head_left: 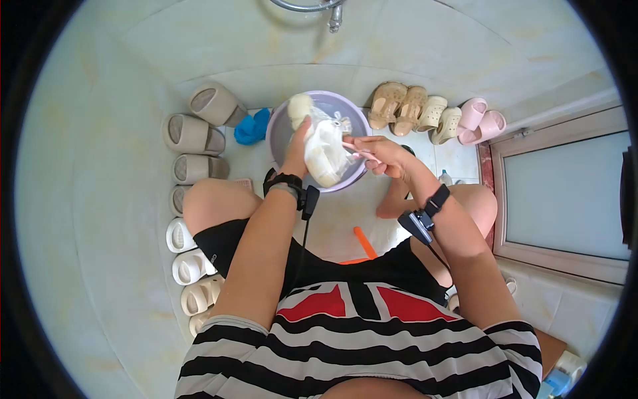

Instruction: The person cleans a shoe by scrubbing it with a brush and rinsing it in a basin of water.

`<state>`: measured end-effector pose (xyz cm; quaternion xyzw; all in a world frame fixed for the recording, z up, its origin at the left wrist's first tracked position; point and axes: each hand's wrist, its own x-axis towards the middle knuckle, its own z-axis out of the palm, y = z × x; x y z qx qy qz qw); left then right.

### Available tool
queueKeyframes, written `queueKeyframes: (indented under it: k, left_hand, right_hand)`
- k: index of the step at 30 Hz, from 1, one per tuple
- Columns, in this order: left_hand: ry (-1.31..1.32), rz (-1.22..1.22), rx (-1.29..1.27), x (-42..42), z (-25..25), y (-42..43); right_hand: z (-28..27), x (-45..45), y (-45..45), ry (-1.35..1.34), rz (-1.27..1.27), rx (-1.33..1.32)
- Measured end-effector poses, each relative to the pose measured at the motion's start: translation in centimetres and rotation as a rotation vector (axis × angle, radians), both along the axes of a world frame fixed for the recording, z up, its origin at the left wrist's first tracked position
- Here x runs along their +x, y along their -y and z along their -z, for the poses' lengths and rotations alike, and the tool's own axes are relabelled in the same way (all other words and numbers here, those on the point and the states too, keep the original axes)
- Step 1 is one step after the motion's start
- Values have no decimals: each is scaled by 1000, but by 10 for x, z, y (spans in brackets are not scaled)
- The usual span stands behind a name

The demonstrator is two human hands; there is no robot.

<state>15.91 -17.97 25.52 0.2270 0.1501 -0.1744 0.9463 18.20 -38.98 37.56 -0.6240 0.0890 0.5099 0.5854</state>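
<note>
A white shoe (324,151) with a pale, fluffy-looking end is held above a lavender basin (274,147) with water in it. My left hand (298,151) grips the shoe along its left side. In my right hand (383,153) is a pink-handled brush (365,156), its far end against the right side of the shoe. The brush's bristles are mostly hidden. White laces or straps hang near the upper right of the shoe, over the basin.
Beige slippers (187,133) and white slippers (191,267) line the left wall. A blue cloth-like item (252,127) lies left of the basin. Brown sandals (387,105), cream clogs and pink slippers (490,126) stand at the back right. An orange bar (365,242) is between my legs.
</note>
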Motion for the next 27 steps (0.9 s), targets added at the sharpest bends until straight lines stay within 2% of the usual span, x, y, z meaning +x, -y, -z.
queueKeyframes:
  k: [3,5,9,11,12,14,15,17,19,20,21,25,27]
  left_hand:
    - [-22,-60,102,-3,15,-4]
    - [-74,-144,324,-7,11,-6]
    - [-160,-128,280,0,27,-7]
    - [-178,-55,118,2,45,-7]
    - [-188,-59,118,2,46,-6]
    - [-255,-79,196,3,41,3]
    - [-260,-80,198,5,50,5]
    - [-332,-91,325,9,70,10]
    - [-341,-78,350,10,72,12]
    - [-348,-81,237,11,73,13]
    - [-351,-85,126,14,76,12]
    - [-243,-77,59,15,69,10]
    - [-276,-124,48,15,65,12]
  right_hand:
    - [41,3,-7,-25,25,-17]
    - [60,1,-17,-3,72,-26]
    - [93,2,-27,-23,161,-42]
    - [104,4,-34,68,173,-56]
    - [109,7,-42,58,168,-57]
    - [117,11,-57,414,134,-148]
    - [130,15,-59,409,132,-146]
    - [166,24,-61,751,9,-308]
    - [173,27,-57,731,-28,-343]
    - [175,27,-53,718,-65,-378]
    - [168,27,-50,716,-69,-376]
    - [77,8,-31,849,-361,-493]
    - [38,-10,-19,883,-279,-521]
